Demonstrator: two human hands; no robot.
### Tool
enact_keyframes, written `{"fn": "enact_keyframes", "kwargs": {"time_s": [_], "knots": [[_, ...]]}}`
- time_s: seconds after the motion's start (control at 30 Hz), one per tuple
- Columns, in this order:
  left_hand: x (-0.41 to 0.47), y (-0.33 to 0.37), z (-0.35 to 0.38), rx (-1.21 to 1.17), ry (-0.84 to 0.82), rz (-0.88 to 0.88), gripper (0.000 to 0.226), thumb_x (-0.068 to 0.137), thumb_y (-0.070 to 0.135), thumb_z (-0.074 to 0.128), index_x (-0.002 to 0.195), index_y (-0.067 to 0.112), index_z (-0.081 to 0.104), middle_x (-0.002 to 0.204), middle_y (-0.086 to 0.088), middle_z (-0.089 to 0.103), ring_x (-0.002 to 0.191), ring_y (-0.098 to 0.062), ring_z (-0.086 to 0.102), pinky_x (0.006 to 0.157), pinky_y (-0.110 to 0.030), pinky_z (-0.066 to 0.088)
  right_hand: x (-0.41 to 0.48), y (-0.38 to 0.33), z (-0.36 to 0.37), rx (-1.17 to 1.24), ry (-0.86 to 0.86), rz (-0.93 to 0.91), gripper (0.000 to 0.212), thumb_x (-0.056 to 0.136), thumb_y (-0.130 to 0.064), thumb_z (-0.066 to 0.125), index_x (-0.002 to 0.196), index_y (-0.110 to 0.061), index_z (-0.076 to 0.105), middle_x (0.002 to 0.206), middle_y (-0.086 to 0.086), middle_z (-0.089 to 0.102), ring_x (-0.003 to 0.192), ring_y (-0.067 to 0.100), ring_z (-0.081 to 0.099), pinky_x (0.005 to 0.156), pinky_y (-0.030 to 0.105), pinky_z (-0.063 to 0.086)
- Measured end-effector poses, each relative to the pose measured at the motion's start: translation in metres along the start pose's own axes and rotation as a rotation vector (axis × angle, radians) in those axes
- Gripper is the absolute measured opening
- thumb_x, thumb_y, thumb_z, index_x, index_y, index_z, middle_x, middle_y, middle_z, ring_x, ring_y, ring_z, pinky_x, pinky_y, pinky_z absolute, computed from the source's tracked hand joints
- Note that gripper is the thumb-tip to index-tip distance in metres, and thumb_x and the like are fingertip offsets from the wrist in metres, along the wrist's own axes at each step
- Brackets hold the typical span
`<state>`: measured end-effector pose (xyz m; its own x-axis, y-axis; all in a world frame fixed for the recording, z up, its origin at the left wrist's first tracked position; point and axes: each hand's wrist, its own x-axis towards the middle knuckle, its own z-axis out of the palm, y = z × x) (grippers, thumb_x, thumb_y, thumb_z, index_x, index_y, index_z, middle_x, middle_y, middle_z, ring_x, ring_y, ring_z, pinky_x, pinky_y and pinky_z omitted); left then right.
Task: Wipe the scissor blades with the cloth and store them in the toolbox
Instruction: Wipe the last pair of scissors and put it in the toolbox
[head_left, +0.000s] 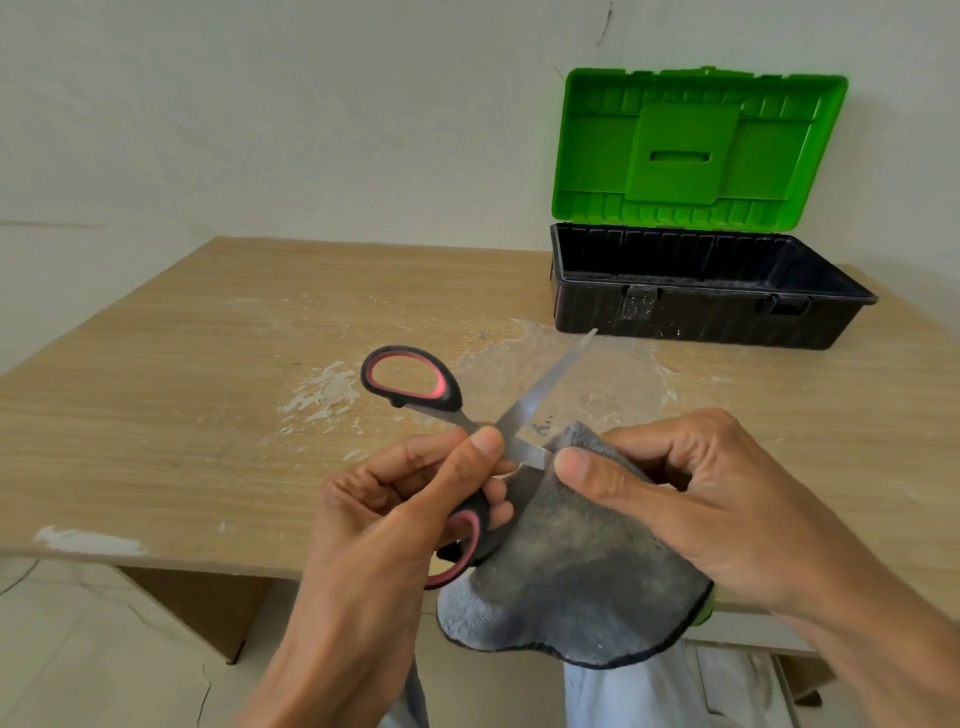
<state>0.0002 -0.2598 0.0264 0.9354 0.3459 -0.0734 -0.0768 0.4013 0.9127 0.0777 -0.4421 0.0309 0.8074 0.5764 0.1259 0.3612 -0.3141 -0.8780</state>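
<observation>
Left hand (395, 512) gripping scissors (540, 388), right hand (701, 493) pinching cloth (571, 571), smeared wooden table (156, 389), white wall (260, 130)

I am not seeing any words, numbers or signs that I can read. I am looking at a tiny dark mark (541, 429) right by the blades of the scissors (543, 392), but it is too small for me to tell what it is.
</observation>
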Motion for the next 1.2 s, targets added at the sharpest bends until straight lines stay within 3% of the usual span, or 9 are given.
{"fn": "enact_keyframes", "kwargs": {"time_s": [0.07,0.17,0.23,0.33,0.47,0.63,0.93,1.07,1.2], "knots": [[0.001,0.0,0.0,-0.029,0.015,-0.028,0.015,0.062,0.021,0.078,0.068,0.007,0.078,0.062,-0.011,0.068,0.053,-0.012,0.064,0.05,-0.016,0.053,-0.003,-0.001,-0.001,0.026,-0.053,-0.005,0.057,0.095,-0.06,0.058,0.076,-0.009,0.074,0.058,0.003,0.054,0.054,0.01,0.053,0.06,0.019,0.044],[0.001,0.0,-0.001,-0.045,0.019,-0.056,0.015,0.063,0.021,0.078,0.068,0.007,0.077,0.062,-0.01,0.068,0.052,-0.012,0.064,0.051,-0.017,0.054,-0.01,-0.003,-0.003,0.022,-0.18,0.047,0.037,0.099,-0.053,0.059,0.103,-0.022,0.079,0.088,0.0,0.073,0.086,0.015,0.073,0.084,0.035,0.059],[0.0,-0.001,-0.002,-0.025,0.012,-0.046,0.017,0.063,0.022,0.078,0.07,0.007,0.077,0.064,-0.01,0.069,0.054,-0.014,0.064,0.052,-0.018,0.055,-0.01,-0.004,-0.005,0.038,-0.108,0.057,0.022,0.091,-0.04,0.07,0.105,-0.029,0.082,0.098,-0.005,0.078,0.096,0.013,0.076,0.09,0.037,0.062],[0.0,-0.001,0.0,0.034,0.003,0.051,0.019,0.062,0.025,0.078,0.071,0.009,0.078,0.067,-0.013,0.071,0.058,-0.017,0.065,0.058,-0.02,0.057,-0.01,-0.002,-0.003,0.215,0.039,0.108,0.023,0.078,-0.029,0.079,0.097,-0.019,0.086,0.096,0.001,0.084,0.093,0.019,0.08,0.088,0.038,0.065],[0.0,-0.001,0.004,0.11,0.026,0.196,0.019,0.067,0.023,0.078,0.075,0.006,0.079,0.068,-0.016,0.072,0.058,-0.018,0.066,0.057,-0.018,0.055,-0.009,-0.005,0.005,0.404,0.064,0.178,0.025,0.077,-0.026,0.078,0.097,-0.013,0.086,0.096,0.012,0.083,0.093,0.03,0.08,0.09,0.042,0.064],[0.0,0.0,0.004,0.182,0.04,0.262,0.02,0.068,0.022,0.078,0.072,0.003,0.076,0.065,-0.016,0.071,0.056,-0.017,0.065,0.054,-0.018,0.051,-0.007,-0.007,0.008,0.38,0.065,0.178,0.025,0.079,-0.03,0.075,0.096,-0.015,0.086,0.095,0.012,0.083,0.093,0.032,0.08,0.093,0.05,0.062],[0.003,0.007,-0.009,0.06,0.041,0.111,0.033,0.064,0.024,0.078,0.084,-0.003,0.075,0.065,-0.013,0.069,0.053,-0.018,0.064,0.05,-0.017,0.052,-0.006,-0.004,-0.016,0.229,-0.01,0.184,0.026,0.077,-0.036,0.075,0.089,-0.016,0.086,0.087,0.01,0.083,0.081,0.031,0.08,0.072,0.035,0.064],[0.005,0.007,-0.008,0.145,0.04,0.146,0.028,0.065,0.026,0.079,0.079,0.003,0.078,0.068,-0.015,0.071,0.054,-0.019,0.064,0.054,-0.018,0.053,-0.005,-0.001,-0.018,0.227,0.005,0.159,0.028,0.075,-0.04,0.075,0.09,-0.018,0.087,0.088,0.01,0.083,0.084,0.032,0.08,0.079,0.042,0.064],[0.006,0.011,-0.005,0.236,0.015,0.235,0.019,0.07,0.024,0.077,0.074,0.006,0.078,0.065,-0.014,0.071,0.055,-0.019,0.065,0.054,-0.017,0.052,-0.002,-0.007,-0.023,0.278,0.058,0.13,0.03,0.075,-0.039,0.074,0.093,-0.019,0.086,0.091,0.009,0.083,0.086,0.027,0.081,0.08,0.033,0.065]]}}
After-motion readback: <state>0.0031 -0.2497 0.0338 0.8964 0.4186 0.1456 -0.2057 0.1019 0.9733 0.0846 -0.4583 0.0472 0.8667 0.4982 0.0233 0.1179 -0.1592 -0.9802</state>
